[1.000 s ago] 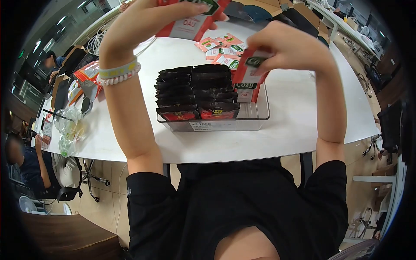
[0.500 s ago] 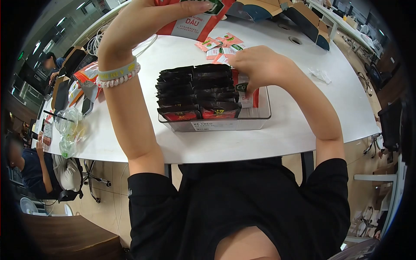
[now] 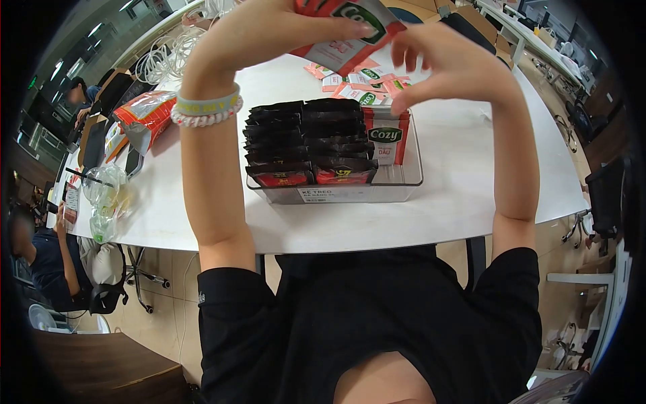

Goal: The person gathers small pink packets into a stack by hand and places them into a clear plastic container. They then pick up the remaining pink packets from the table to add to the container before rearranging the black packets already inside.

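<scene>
My left hand (image 3: 259, 34) is closed around a red and white Cozy tea sachet (image 3: 346, 50), held up above the far part of the table. Just to its right my right hand (image 3: 457, 64) is raised with fingers apart, and nothing shows in it. Below stands a clear plastic bin (image 3: 404, 193) with a label on its front. Two rows of black coffee packets (image 3: 309, 138) stand in its left and middle. Against them, on the bin's right side, another Cozy sachet (image 3: 387, 140) stands upright. Behind the bin lie several loose tea sachets (image 3: 363, 84), partly hidden.
On the white table's left lie a red bag (image 3: 149, 118), a clear plastic cup with a straw (image 3: 104, 192) and coiled white cables (image 3: 168, 57). Dark cardboard boxes (image 3: 471, 27) stand at the back. A person (image 3: 50, 259) sits at the left.
My right hand has left the Cozy sachet in the bin and risen toward my left hand, its fingers now apart. My left hand has shifted right with its sachet.
</scene>
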Demonstrator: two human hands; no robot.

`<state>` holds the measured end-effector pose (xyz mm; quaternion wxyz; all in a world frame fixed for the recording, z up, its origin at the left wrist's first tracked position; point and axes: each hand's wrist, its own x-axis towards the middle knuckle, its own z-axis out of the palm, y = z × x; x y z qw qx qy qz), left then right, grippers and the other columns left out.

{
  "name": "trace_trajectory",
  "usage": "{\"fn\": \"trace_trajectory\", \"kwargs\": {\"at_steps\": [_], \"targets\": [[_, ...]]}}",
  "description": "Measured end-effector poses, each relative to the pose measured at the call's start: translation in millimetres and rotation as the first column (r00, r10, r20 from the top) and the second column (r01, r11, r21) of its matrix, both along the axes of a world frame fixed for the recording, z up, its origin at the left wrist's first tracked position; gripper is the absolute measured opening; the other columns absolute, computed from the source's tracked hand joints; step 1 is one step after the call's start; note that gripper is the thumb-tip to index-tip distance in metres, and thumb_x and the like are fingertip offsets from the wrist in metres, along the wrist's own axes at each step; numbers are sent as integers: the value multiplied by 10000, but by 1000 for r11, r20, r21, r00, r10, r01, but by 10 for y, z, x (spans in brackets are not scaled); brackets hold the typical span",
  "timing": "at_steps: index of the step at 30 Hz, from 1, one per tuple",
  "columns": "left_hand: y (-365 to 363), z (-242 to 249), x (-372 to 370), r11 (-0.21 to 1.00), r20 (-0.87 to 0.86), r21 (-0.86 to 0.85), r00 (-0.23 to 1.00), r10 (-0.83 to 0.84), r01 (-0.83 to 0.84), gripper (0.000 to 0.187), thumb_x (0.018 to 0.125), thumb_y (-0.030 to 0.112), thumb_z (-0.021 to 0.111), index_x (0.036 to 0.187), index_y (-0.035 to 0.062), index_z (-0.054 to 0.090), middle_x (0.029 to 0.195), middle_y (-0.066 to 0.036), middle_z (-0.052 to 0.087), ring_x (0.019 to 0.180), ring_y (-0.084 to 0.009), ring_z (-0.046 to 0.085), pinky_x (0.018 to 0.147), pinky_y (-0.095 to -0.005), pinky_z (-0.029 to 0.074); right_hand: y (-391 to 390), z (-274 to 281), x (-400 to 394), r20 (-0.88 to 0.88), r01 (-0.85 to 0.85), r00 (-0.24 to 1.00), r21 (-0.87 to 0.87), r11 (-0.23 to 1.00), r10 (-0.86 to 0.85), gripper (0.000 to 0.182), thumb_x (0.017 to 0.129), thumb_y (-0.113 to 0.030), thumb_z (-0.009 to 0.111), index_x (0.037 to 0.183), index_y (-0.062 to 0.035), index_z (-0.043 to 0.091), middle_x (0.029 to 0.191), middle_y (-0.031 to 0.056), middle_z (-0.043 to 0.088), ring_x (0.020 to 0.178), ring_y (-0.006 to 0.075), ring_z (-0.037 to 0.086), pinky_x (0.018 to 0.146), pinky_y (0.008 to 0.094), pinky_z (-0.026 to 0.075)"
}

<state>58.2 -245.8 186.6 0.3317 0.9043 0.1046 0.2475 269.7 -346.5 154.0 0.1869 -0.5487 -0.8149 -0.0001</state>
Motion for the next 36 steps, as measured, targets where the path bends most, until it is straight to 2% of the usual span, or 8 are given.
{"fn": "trace_trajectory", "kwargs": {"at_steps": [1,4,11,15,21,30,33,36], "targets": [[-132,-5,13,964,-31,114,969,246,-241,289,828,279,711,929,19,635,709,9,606,596,-70,510,526,-211,402,-16,38,32,-33,-72,997,92,993,75,546,620,-295,825,1046,-53,583,923,61,631,818,171,601,672,302,473],[40,31,191,985,-238,120,967,-91,122,293,842,292,690,913,13,636,702,-11,608,587,-86,521,521,-218,405,-46,163,16,-39,-117,991,189,975,127,422,666,-208,794,986,-21,592,825,70,642,712,158,607,634,274,482],[17,-31,198,992,-166,93,984,-66,83,264,899,263,606,832,7,611,608,3,558,541,-74,488,490,-231,374,-170,247,-8,-89,-206,969,228,952,231,328,689,-189,792,871,-10,584,722,75,656,637,145,640,617,234,496],[-30,30,77,983,-189,164,975,114,-84,264,902,279,605,831,24,605,592,10,553,522,-69,485,481,-229,365,-28,141,309,-79,48,995,-112,993,-57,476,664,-205,795,1061,-44,587,930,51,644,818,147,607,646,295,483],[-29,-66,188,998,-150,50,988,33,-25,295,897,303,611,928,10,636,601,-4,566,532,-76,508,487,-239,379,-119,206,-176,-182,-68,975,290,954,125,465,670,-163,807,1019,-44,523,735,79,641,690,166,640,623,243,490],[-43,21,75,988,-125,154,991,48,-28,302,902,321,603,929,24,652,642,19,544,550,-67,435,475,-240,304,-62,65,56,-171,-25,982,315,949,83,399,663,-159,765,995,-29,584,870,66,642,831,174,620,666,297,484],[-9,134,-74,927,-158,289,943,294,-241,262,895,278,625,942,22,655,661,38,555,553,-31,418,465,-216,276,-136,164,3,88,57,995,-90,994,-49,389,628,-130,746,959,-19,574,848,104,644,837,237,621,706,335,487],[-8,91,-197,954,66,69,956,287,-291,226,881,243,651,945,27,662,680,57,568,553,-17,414,473,-205,283,6,-71,-45,227,-132,966,22,991,123,377,629,-155,718,956,-15,594,846,133,645,816,302,621,673,369,488]]}}
